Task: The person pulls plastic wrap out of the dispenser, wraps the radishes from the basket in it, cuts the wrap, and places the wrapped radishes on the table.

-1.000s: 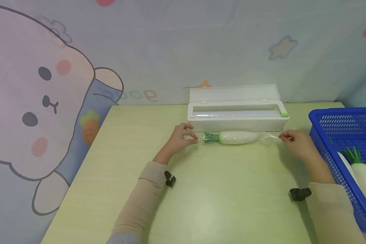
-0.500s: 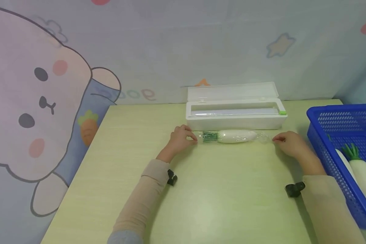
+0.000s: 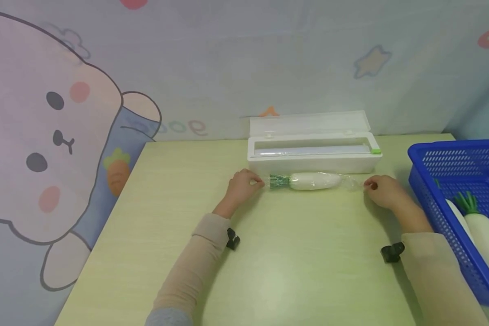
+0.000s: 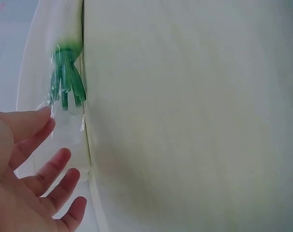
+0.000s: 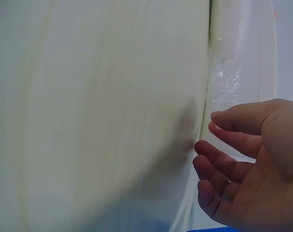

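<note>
A white radish (image 3: 314, 181) with green leaf stubs (image 3: 279, 181) lies crosswise, wrapped in clear plastic wrap (image 3: 352, 183) that sticks out past both ends. At the leafy end, my left hand (image 3: 241, 186) pinches the wrap between thumb and forefinger. My right hand (image 3: 385, 191) pinches the gathered tail of wrap at the radish's tip. In the left wrist view the thumb and forefinger meet at the film just below the green leaves (image 4: 66, 77), other fingers spread. The right wrist view shows crinkled film (image 5: 226, 79) above the right hand's thumb.
Directly behind the radish stands a white wrap dispenser (image 3: 314, 164), its lid (image 3: 309, 124) raised and a roll inside. On the right, a blue basket (image 3: 432, 199) holds more white radishes (image 3: 486, 240). A printed cloth (image 3: 269, 59) hangs behind the table (image 3: 293, 262).
My right hand has moved a little left, towards the radish, and the wrap tail there is shorter. The left hand stays at the leafy end, its other fingers drawn in slightly.
</note>
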`<state>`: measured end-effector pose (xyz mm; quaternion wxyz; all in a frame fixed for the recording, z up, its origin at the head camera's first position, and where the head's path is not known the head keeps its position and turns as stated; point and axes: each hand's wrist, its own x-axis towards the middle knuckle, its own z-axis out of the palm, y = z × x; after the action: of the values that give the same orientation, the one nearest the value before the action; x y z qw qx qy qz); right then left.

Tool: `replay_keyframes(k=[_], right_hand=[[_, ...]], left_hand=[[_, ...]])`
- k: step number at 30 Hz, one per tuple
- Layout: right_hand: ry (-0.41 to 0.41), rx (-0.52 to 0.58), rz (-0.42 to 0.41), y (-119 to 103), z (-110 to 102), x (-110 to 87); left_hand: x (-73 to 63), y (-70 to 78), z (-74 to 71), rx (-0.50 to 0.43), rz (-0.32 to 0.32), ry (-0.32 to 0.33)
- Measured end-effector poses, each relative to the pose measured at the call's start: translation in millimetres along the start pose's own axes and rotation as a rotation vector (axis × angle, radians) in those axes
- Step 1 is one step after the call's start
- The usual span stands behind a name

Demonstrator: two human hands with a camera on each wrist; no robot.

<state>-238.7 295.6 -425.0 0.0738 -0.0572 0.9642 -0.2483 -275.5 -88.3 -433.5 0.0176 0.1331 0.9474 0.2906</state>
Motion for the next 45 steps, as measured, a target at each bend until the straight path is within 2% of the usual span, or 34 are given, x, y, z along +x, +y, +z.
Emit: replay_keyframes(k=[2, 5, 8, 11, 15, 19, 24, 27, 30, 33, 36, 39, 43, 45], right_hand=[[0.025, 0.031, -0.004, -3, -2, -1.4], [0.131, 0.086, -0.042, -8, -4, -1.8], [0.214, 0.103, -0.083, -14, -7, 1.9], [0.156, 0.109, -0.077, -17, -10, 8.5], [-0.004, 0.111, -0.052, -15, -10, 17.0], [-0.101, 0.095, -0.099, -14, -4, 21.1], [-0.117, 0.084, -0.117, -12, 4, 20.2], [-0.075, 0.07, -0.104, -11, 8, 19.5], [-0.026, 0.068, -0.092, -9, 11, 18.2], [0.008, 0.084, -0.093, -8, 11, 15.1], [0.023, 0.112, -0.098, -13, 10, 9.4], [0.038, 0.156, -0.111, -24, 9, -1.9], [0.089, 0.304, -0.12, -46, 10, -23.5], [0.126, 0.42, -0.148, -59, 13, -35.8]], left_hand=[[-2.5, 2.7, -1.9, -0.039, 0.013, 0.038], [-5.2, 5.9, -4.9, -0.107, 0.062, 0.087], [-3.6, 7.4, -5.6, -0.141, 0.103, 0.079], [-0.4, 10.0, -4.5, -0.135, 0.101, 0.018], [5.2, 13.6, -0.4, -0.107, 0.066, -0.055], [10.6, 16.1, 3.9, 0.034, 0.062, -0.091], [14.0, 16.7, 7.2, 0.184, 0.109, -0.104], [14.8, 13.3, 8.6, 0.181, 0.135, -0.095], [16.6, 6.6, 8.8, 0.049, 0.125, -0.106], [18.0, -0.2, 6.8, -0.132, 0.078, -0.134], [17.5, -4.4, 1.3, -0.248, 0.035, -0.146], [13.3, -8.6, -6.3, -0.462, -0.024, -0.161], [6.2, -15.0, -23.7, -0.814, -0.117, -0.144], [3.0, -18.5, -34.7, -0.908, -0.154, -0.123]])
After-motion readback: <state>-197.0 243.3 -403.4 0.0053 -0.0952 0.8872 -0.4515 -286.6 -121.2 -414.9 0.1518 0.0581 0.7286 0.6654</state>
